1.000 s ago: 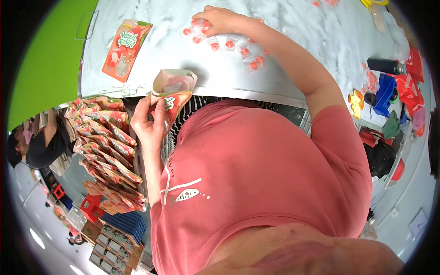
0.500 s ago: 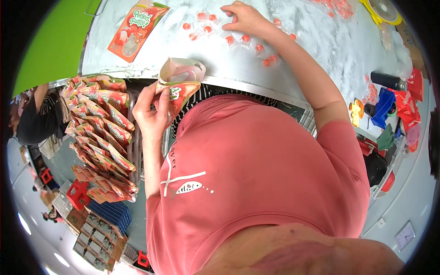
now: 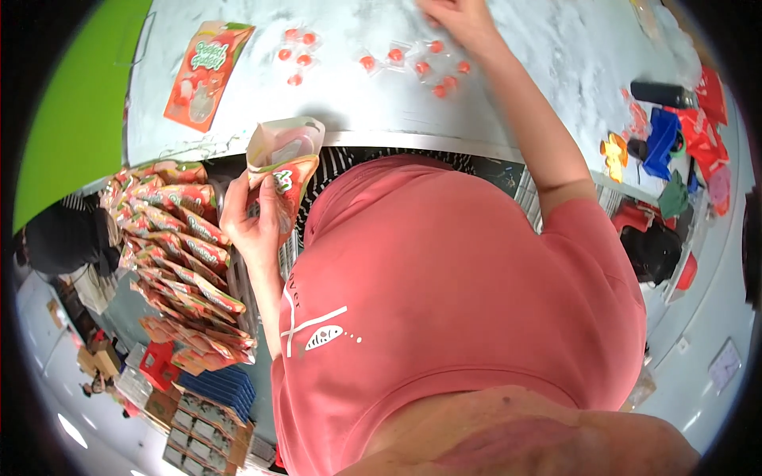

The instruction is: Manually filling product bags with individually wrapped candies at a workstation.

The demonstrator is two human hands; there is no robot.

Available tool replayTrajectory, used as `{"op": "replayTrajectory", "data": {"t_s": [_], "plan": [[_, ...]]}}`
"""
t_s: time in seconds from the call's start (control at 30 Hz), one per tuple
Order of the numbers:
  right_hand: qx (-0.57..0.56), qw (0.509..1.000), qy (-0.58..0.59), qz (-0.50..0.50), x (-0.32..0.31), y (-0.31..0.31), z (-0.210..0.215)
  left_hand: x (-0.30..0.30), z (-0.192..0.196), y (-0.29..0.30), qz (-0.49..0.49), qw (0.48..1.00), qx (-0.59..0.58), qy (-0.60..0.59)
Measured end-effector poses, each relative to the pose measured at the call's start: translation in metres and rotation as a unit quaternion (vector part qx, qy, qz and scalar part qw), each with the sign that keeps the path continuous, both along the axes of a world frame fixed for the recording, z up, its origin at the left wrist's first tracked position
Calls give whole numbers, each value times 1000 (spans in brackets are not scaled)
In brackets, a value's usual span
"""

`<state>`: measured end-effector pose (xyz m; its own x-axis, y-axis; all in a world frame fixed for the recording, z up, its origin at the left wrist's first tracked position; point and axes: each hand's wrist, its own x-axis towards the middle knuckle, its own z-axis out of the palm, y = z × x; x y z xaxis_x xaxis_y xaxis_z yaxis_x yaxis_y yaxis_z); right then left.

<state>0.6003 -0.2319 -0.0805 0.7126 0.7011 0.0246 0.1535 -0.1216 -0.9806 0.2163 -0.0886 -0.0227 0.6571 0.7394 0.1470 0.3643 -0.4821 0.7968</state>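
Observation:
In my left hand [image 3: 252, 218] is a red and cream pouch [image 3: 295, 178], gripped by its side between thumb and fingers. The pouch tilts upward with its mouth spread, showing the pale inside; its contents are hidden. My right hand [image 3: 464, 22] reaches over the table at the top edge, fingers bent, partly cut off and blurred. Whether it holds anything does not show. Small red candies in clear wrappers lie below and left of it: a loose scatter [image 3: 424, 68] and a smaller cluster [image 3: 304, 59]. A flat red pouch [image 3: 202, 83] rests left of these.
Many filled-looking pouches [image 3: 178, 238] stand in rows in a bin at my left. A dark bottle [image 3: 663, 94], a blue holder [image 3: 660, 143] and red bags [image 3: 698, 131] sit at the right. The table's front edge [image 3: 381, 143] runs before my body.
My right hand has moved away from the left cluster of candies, rightward and farther off. My left hand still holds the pouch, whose mouth now faces up more. The view has shifted.

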Motion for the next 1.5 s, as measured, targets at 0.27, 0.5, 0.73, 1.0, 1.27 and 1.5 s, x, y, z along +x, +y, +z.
{"op": "replayTrajectory", "data": {"t_s": [0.27, 0.5, 0.73, 1.0, 1.27, 1.5], "plan": [[-113, 979, -168, -4, -68, -110, -11, 14, -3, 6, -49, 998, 12, 22], [-166, 959, -231, -8, -89, -104, -15, 14, -3, 7, -50, 998, 15, 31], [-149, 952, -268, 6, -95, -103, -18, 10, -6, 7, -45, 998, 13, 44], [-130, 971, -198, 6, -107, -95, -16, 15, 1, 5, -56, 997, 19, 51], [-28, 947, -320, -13, -116, -77, -35, 12, 1, 5, -61, 997, 24, 41], [-49, 934, -352, -24, -129, -59, -45, 11, 2, 3, -51, 997, 24, 54]]}}
